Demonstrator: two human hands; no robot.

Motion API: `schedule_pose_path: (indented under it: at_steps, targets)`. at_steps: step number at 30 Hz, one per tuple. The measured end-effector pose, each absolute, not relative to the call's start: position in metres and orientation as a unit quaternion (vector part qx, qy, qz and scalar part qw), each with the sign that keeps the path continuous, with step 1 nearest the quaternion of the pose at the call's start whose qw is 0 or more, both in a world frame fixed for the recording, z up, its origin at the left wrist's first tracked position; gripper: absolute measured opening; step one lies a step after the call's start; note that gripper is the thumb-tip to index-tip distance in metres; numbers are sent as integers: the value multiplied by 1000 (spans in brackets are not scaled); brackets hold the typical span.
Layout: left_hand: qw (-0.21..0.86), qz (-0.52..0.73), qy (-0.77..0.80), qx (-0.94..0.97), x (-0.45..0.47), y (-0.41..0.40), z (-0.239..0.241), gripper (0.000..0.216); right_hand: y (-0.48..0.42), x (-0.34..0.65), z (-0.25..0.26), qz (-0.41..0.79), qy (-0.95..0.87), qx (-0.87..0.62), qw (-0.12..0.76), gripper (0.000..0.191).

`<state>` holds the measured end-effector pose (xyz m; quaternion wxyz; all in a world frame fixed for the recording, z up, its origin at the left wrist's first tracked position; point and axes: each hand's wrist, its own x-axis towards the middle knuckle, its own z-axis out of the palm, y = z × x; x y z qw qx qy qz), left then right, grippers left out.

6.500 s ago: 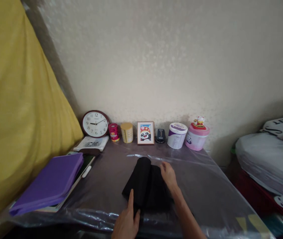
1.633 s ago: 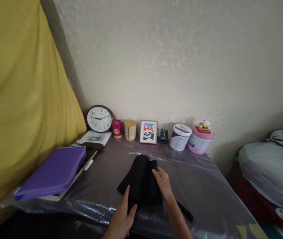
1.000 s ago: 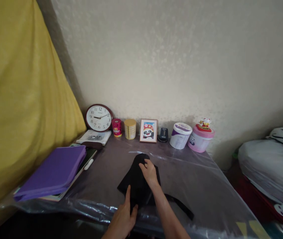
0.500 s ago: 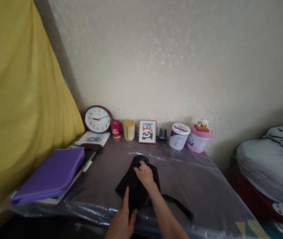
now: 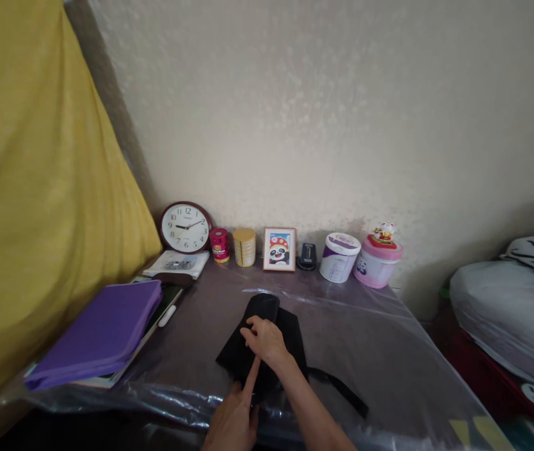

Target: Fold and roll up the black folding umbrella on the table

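Observation:
A black folded cloth item [image 5: 290, 329] lies on the plastic-covered table, with a rounded, rolled-looking far end and a pointed left corner. Its narrow black strap [image 5: 342, 389] trails off to the right. My right hand [image 5: 264, 341] is on top of the cloth, fingers bent and pressed into it. Closer to the table's front edge, my left hand [image 5: 233, 416] grips the near end of the cloth between thumb and fingers. Its index finger stretches forward along the cloth to just below the right hand. The left hand's other fingers are mostly hidden.
A purple folder [image 5: 102, 326] lies on books at left, beside a small white object [image 5: 167, 316]. Along the wall stand a clock [image 5: 186, 227], a yellow tin [image 5: 244, 247], a panda picture frame [image 5: 279, 249] and tubs [image 5: 340, 258]. Plastic sheeting [image 5: 177, 401] hangs over the front edge.
My right hand has slid nearer along the cloth, away from its rounded far end. My left hand has shifted slightly right, its index finger now angled in toward the right hand.

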<state>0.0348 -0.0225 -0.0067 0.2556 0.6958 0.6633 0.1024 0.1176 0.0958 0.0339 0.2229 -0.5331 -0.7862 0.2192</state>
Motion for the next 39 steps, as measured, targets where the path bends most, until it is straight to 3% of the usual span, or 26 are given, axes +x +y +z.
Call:
schedule_pose_path:
  at_steps: [5, 12, 27, 39]
  targets:
    - [272, 73, 676, 681, 33, -20, -6, 60, 71, 123, 31, 238, -830, -428, 268, 17]
    - [266, 86, 690, 668, 34, -20, -5, 61, 44, 151, 25, 248, -843, -303, 370, 26]
    - [303, 121, 716, 617, 39, -22, 0, 72, 156, 147, -11, 120, -849, -391, 335, 27]
    - [336, 172, 711, 593, 31, -22, 6, 72, 161, 213, -13, 236, -702, -530, 414, 26]
